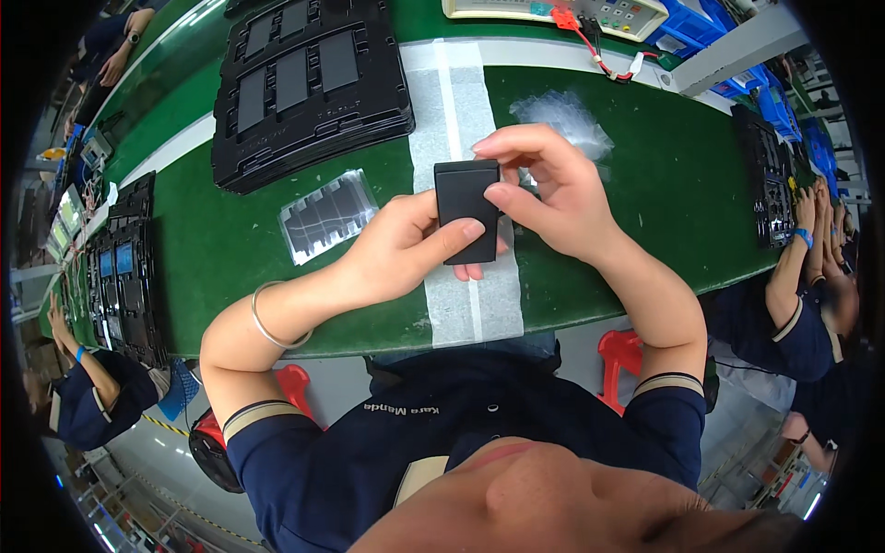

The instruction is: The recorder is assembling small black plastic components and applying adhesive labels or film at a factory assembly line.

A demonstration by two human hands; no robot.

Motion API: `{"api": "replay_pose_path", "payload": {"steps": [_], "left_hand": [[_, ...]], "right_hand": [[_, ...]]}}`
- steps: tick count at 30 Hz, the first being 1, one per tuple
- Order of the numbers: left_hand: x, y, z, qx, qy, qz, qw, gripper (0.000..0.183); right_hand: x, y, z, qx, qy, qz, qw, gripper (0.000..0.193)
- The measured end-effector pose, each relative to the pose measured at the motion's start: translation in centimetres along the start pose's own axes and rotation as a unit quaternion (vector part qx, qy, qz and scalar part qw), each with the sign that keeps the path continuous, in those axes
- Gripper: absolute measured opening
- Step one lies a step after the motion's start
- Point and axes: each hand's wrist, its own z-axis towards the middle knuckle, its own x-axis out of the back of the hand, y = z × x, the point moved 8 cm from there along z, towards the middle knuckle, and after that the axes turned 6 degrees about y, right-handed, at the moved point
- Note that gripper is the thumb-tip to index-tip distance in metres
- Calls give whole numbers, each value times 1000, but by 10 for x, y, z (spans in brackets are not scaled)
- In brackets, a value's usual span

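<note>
A flat black rectangular block (466,217), like a battery pack or small case, is held over the white strip in the middle of the bench. My left hand (401,240) grips it from the left, thumb lying across the front and fingers behind, their tips showing below its lower edge. At the block's upper right, my right hand (553,189) is curled, its thumb against the right side and its index finger by the top corner. To the left, on the green mat, lies a transparent sheet with black strips (327,217). A pile of transparent film pieces (562,124) is behind my right hand.
Stacked black trays with rectangular pockets (313,92) stand at the back left. An instrument with red and black leads (562,14) is at the back. Blue bins (691,28) sit behind a grey post (737,55). Co-workers are at both sides, beside more black trays (124,267).
</note>
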Motion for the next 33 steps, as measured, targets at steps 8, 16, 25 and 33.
{"api": "replay_pose_path", "payload": {"steps": [8,16,25,33], "left_hand": [[-1,1,-2,-10,2,21,1000,20],[10,5,1,-65,-31,-9,997,16],[22,13,3,-118,18,195,974,25],[9,2,-23,-303,-72,530,789,47]], "right_hand": [[0,0,-4,21,-7,-34,999,30],[-24,-1,0,12,-174,92,980,42],[-22,-13,-5,93,-175,-14,980,54],[24,20,-41,-40,-142,-351,925,45]]}}
